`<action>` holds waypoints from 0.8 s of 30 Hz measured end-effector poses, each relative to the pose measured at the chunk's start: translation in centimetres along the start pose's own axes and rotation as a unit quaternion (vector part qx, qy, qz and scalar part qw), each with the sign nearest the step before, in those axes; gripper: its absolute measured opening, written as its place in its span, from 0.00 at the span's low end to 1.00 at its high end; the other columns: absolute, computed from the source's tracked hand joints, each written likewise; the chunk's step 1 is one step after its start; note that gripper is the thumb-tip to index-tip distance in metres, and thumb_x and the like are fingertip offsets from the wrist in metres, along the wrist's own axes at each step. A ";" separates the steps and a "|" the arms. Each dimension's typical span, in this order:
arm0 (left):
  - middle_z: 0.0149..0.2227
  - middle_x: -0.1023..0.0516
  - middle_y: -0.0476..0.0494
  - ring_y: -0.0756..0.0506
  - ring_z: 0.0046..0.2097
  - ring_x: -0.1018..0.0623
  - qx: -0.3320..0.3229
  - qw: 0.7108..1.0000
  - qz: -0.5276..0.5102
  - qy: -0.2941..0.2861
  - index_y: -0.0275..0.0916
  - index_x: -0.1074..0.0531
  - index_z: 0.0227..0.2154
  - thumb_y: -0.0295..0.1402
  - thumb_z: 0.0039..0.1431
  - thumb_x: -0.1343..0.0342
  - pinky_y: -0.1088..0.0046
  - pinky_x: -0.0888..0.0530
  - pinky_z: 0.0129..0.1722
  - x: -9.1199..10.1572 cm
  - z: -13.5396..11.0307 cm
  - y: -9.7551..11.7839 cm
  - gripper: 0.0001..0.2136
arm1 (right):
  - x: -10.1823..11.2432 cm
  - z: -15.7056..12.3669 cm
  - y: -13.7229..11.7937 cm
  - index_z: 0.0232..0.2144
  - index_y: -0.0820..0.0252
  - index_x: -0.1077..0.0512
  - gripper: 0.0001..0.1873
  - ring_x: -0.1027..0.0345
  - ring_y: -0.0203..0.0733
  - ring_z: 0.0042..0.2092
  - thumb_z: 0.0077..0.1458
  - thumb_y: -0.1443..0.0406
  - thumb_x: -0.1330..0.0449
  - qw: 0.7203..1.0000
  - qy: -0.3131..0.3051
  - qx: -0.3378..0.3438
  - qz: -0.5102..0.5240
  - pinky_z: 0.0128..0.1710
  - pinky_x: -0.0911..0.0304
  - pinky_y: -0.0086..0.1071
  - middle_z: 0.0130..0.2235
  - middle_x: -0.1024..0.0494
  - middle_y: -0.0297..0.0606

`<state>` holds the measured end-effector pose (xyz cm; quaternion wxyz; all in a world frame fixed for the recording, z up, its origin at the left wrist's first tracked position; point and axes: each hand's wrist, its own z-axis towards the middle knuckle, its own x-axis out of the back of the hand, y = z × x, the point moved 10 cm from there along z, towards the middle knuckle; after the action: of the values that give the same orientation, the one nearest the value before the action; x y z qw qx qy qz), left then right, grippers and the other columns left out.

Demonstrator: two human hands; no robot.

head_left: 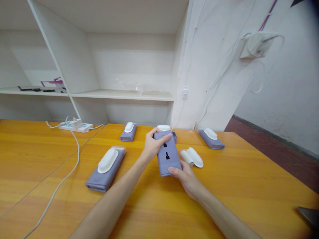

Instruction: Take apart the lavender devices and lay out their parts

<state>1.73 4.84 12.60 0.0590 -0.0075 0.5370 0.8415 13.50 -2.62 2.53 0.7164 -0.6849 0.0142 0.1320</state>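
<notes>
A purple rectangular case (163, 162) with two black key-shaped marks on its face is held tilted above the table. My left hand (153, 143) grips its upper left end, thumb lying across the face. Around the lower right corner my right hand (185, 177) is closed, its thumb on the front edge. Just right of the case, an open white oval case (194, 157) lies on the wood. Behind the held case, another purple case with a white oval piece (163, 127) is partly hidden.
Similar purple cases topped with white oval pieces lie at left (106, 169), back left (128, 132) and right (211, 138). A power strip (76, 125) with a white cable (78, 149) crosses the table's left side. White shelves (124, 94) stand behind; a dark object (309, 214) sits at the right edge.
</notes>
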 end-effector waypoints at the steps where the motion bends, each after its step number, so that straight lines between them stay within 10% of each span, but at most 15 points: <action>1: 0.23 0.32 0.54 0.52 0.26 0.32 -0.010 1.000 0.009 0.007 0.37 0.32 0.25 0.43 0.42 0.35 0.78 0.35 0.27 0.1 0.0 0.3 0.16 | -0.1 0.0 -0.4 0.40 0.64 0.27 0.19 0.30 0.45 0.40 0.45 0.60 0.35 1.000 0.003 0.001 -0.003 0.41 0.34 0.36 0.39 0.23 0.41; 8: 0.23 0.35 0.54 0.53 0.26 0.35 -0.057 0.993 0.085 0.063 0.37 0.34 0.22 0.44 0.44 0.37 0.79 0.38 0.26 2.0 0.8 1.7 0.16 | -0.1 -0.3 0.8 0.30 0.66 0.29 0.15 0.30 0.42 0.28 0.46 0.58 0.39 0.994 0.083 -0.067 -0.003 0.24 0.33 0.31 0.29 0.24 0.41; 15: 0.20 0.36 0.56 0.54 0.23 0.37 -0.035 0.995 0.098 -0.007 0.37 0.37 0.20 0.46 0.44 0.37 0.80 0.40 0.23 1.2 1.7 1.3 0.18 | -4.0 -0.8 2.4 0.35 0.63 0.33 0.15 0.29 0.40 0.29 0.46 0.61 0.38 0.998 -0.005 -0.043 -0.040 0.25 0.32 0.30 0.30 0.25 0.38; 24: 0.21 0.34 0.55 0.54 0.23 0.35 -0.007 0.998 0.042 0.054 0.37 0.35 0.23 0.46 0.44 0.37 0.81 0.40 0.22 3.5 2.2 0.0 0.18 | -2.7 -0.9 2.4 0.42 0.60 0.38 0.21 0.30 0.42 0.35 0.48 0.59 0.37 0.999 0.018 -0.018 -0.027 0.28 0.28 0.36 0.38 0.28 0.39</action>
<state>-1.60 7.16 13.28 -0.0053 -0.0306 0.5333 0.8453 10.56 -3.86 0.62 0.7068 -0.7003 0.0062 0.0999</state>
